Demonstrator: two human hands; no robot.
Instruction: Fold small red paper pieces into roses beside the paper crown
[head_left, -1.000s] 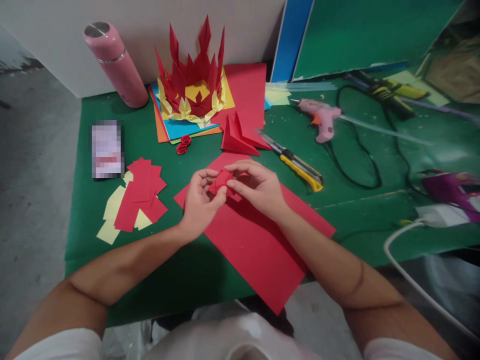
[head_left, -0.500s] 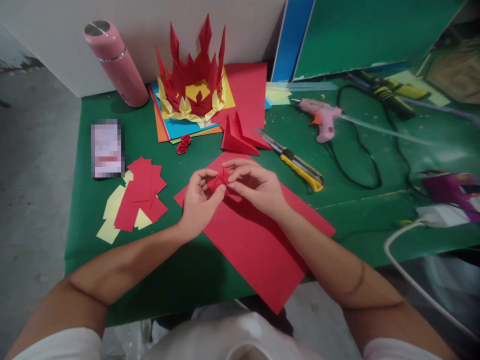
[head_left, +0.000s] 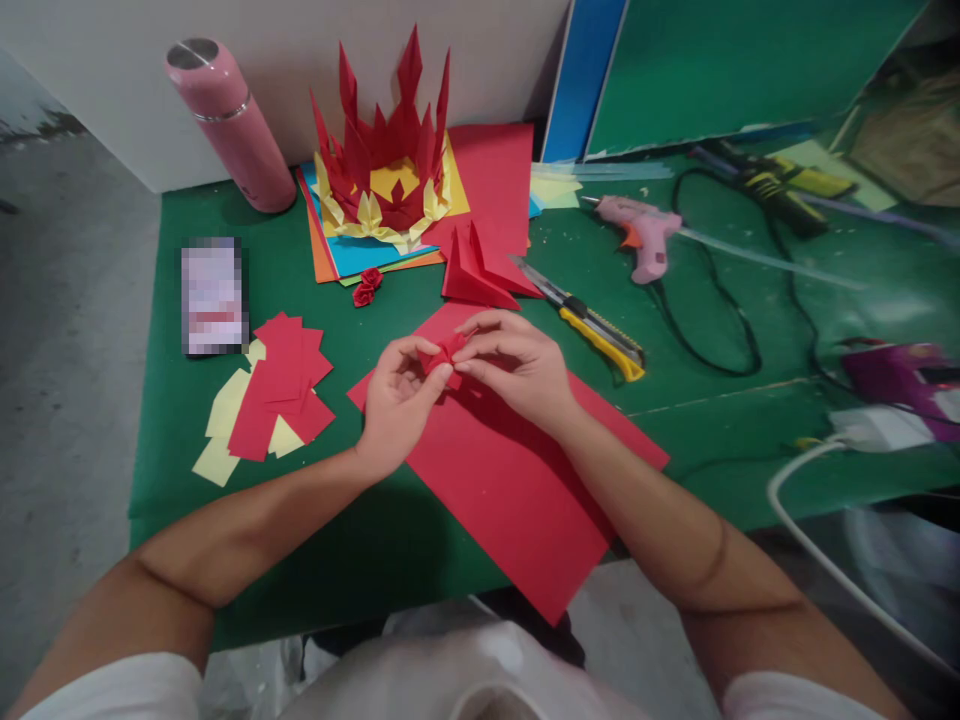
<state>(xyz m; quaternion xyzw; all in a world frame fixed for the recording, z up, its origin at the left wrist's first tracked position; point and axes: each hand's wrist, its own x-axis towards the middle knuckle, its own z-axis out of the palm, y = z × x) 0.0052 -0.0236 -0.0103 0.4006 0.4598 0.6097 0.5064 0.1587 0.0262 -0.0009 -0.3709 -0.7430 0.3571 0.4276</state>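
Observation:
A small piece of folded red paper point(head_left: 442, 352) is pinched between my two hands, above a large red sheet point(head_left: 517, 480) lying askew on the green table. My left hand point(head_left: 401, 400) is closed on its left side, thumb in front. The fingertips and thumb of my right hand point(head_left: 517, 365) press its right side, covering part of the folds. Just beyond my hands lies a larger folded red paper piece point(head_left: 484, 275). Two small red paper roses point(head_left: 367, 287) sit to its left, and a yellow box cutter point(head_left: 604, 340) to its right.
A red and yellow paper crown point(head_left: 409, 205) stands on coloured sheets at the back, beside a pink flask point(head_left: 232, 125). Red and yellow paper pieces point(head_left: 281, 370) and a blurred-out phone point(head_left: 214, 297) lie left. A pink glue gun point(head_left: 645, 230) with its cord and a white plug point(head_left: 881, 430) are right.
My right hand has shifted slightly to the right and its fingers have moved on the folded paper. The paper has turned a little, while my left hand keeps its hold.

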